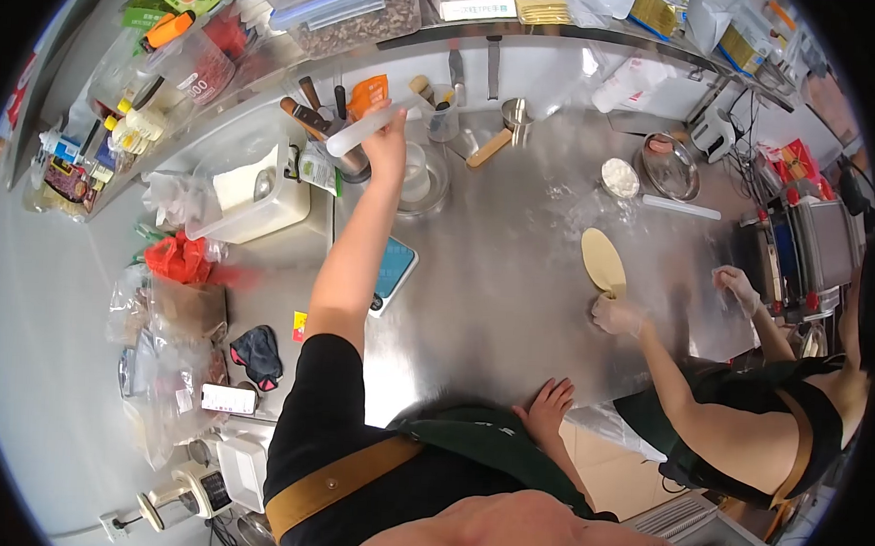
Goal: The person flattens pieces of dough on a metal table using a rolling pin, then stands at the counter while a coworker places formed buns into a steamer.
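My left hand (388, 152) is stretched out toward the back of the steel worktop, its fingers closed round a white plastic rolling pin (361, 133). The pin is tilted, just above a clear round container (425, 180) and beside a holder of wooden-handled tools. Under my left forearm lies a blue-screened kitchen scale (395, 271), partly hidden by the arm. My right hand (549, 407) rests on the front edge of the worktop, holding nothing, fingers stretched out.
At right a co-worker's gloved hand (619, 316) touches a flat oval of dough (604, 263). Behind it stand a bowl of white powder (619, 177), a metal bowl (669, 168) and another white rod (681, 208). A flour bin (299, 206) and bags flank my left arm.
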The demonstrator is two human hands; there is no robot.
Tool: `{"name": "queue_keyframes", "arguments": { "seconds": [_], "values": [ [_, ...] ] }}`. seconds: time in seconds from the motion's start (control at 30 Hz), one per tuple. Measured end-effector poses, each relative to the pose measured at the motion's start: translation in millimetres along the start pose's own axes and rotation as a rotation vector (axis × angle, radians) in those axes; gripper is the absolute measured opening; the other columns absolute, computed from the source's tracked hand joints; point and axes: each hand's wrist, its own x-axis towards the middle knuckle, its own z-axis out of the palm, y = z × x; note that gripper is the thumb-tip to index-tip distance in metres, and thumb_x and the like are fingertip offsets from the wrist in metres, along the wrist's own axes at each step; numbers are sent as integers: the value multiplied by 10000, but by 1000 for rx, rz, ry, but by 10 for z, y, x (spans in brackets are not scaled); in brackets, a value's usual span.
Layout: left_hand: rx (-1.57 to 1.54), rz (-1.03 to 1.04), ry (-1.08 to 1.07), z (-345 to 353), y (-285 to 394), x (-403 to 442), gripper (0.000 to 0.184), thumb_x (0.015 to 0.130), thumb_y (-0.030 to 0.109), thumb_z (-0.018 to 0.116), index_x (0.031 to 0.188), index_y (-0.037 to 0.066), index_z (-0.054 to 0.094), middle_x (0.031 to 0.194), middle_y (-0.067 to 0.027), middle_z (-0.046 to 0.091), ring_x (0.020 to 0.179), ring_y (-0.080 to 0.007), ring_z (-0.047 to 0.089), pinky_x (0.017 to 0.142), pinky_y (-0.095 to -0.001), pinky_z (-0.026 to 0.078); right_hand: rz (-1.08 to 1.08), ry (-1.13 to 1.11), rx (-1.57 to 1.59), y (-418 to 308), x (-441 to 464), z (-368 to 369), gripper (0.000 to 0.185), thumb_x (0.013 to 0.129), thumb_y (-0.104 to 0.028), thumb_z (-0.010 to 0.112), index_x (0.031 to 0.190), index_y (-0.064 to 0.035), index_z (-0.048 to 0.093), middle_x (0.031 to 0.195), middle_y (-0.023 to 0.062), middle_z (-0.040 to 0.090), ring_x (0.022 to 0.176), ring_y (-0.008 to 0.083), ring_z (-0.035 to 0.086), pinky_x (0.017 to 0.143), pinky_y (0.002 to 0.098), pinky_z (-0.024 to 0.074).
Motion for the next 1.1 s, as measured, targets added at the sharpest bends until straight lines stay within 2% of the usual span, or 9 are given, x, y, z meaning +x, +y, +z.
{"name": "queue_keyframes", "arguments": {
  "seconds": [0.07,0.17,0.27,0.37,0.47,0.6,0.67,0.87,1.1],
  "values": [
    [-75,-25,18,103,-261,187,315,820,-24,682,1109,-14,559,1037,-105,593,940,-168,577,841,-286,457,24,-19,-27,-32,27,29,1173,674,-621,703,1404,142,192,1434,451,84,1342,610,74,1041,689,175],
    [18,20,47,299,-530,344,345,810,-60,679,1123,-9,545,1017,-105,602,950,-167,582,839,-288,462,43,-35,-53,-60,64,4,1196,661,-646,695,1402,147,193,1432,454,85,1339,615,71,1043,691,167],
    [59,-39,31,437,-766,522,319,805,-14,702,1095,-18,570,1021,-111,610,939,-179,595,832,-301,466,56,-64,-62,-82,57,-58,1196,663,-650,690,1401,150,194,1434,454,79,1340,616,67,1047,691,157],
    [368,-4,5,463,-1192,800,273,783,41,736,1019,-27,616,976,-111,646,874,-196,621,798,-323,477,62,-74,-69,-49,69,14,1194,666,-654,683,1401,152,197,1436,453,74,1340,617,62,1051,691,145],
    [297,-48,-38,513,-1203,974,245,759,95,762,944,-23,651,915,-116,676,814,-221,644,766,-337,484,78,-101,-63,-45,86,60,1201,661,-665,674,1398,156,200,1434,456,74,1340,621,56,1052,694,135],
    [445,-116,-24,450,-1583,1359,277,735,164,785,913,-8,660,851,-127,698,789,-247,671,737,-350,499,66,-99,-73,-60,72,65,1219,651,-682,664,1392,166,197,1427,464,81,1336,627,53,1048,702,125],
    [550,-150,-8,490,-1538,1449,306,723,203,792,908,-3,663,845,-135,702,795,-264,681,734,-362,507,62,-110,-55,-62,85,35,1219,652,-681,661,1388,171,196,1423,468,85,1333,631,55,1046,706,123],
    [722,7,-5,566,-1302,1348,351,706,264,784,905,-2,669,872,-174,700,830,-330,679,749,-406,517,41,-89,-73,-44,54,96,1231,648,-679,664,1377,190,186,1410,486,75,1319,650,50,1042,712,116],
    [838,-31,-52,620,-1250,1485,425,688,322,769,913,-25,672,902,-213,688,853,-360,670,769,-434,517,56,-147,-89,-45,78,70,1245,653,-682,658,1376,201,159,1406,495,56,1313,660,39,1042,715,105]
  ]
}}
